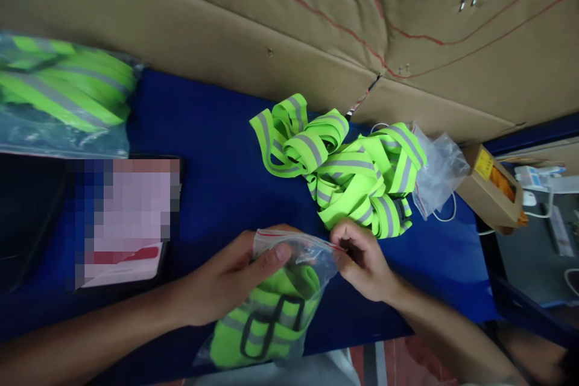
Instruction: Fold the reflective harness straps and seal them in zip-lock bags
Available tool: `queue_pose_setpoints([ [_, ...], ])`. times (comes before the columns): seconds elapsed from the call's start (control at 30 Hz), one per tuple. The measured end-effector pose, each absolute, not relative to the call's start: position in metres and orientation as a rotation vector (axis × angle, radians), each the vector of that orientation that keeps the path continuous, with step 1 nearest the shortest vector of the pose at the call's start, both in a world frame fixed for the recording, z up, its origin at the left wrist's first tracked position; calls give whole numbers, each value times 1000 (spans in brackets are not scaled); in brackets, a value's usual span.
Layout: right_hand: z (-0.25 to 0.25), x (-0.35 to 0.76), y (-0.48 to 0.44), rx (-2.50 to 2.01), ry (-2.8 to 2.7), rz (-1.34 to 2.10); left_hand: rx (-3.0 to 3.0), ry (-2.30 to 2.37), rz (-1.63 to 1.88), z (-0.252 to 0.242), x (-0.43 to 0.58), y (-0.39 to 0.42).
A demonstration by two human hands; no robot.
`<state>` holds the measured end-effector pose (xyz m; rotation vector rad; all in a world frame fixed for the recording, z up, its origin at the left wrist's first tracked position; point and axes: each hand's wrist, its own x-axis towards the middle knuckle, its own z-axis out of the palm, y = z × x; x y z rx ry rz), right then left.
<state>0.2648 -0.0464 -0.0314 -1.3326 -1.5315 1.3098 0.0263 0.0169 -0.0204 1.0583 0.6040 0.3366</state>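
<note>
My left hand (pixel 235 280) grips the top of a clear zip bag (pixel 289 289) that holds a folded neon yellow-green reflective band with a black buckle (pixel 265 322). My right hand (pixel 362 259) pinches the bag's red-lined mouth at its right end, fingers closed. The bag hangs over the near edge of the blue table (pixel 217 151). Just beyond my right hand lies a loose heap of neon reflective bands (pixel 344 169) with grey stripes.
A large plastic bag of more neon bands (pixel 63 93) lies at the far left. A tablet with a blurred screen (pixel 122 220) lies left of my hands. Empty clear bags (pixel 441 172), a small cardboard box (pixel 491 193) and white cables sit at the right. A cardboard wall (pixel 289 18) stands behind.
</note>
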Motion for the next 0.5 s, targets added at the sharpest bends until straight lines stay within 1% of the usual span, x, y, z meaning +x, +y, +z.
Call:
queue_pose_setpoints([
  [0.5,-29,263,-45,-1312,-1582,1292,1120,512,307,-24,24,14],
])
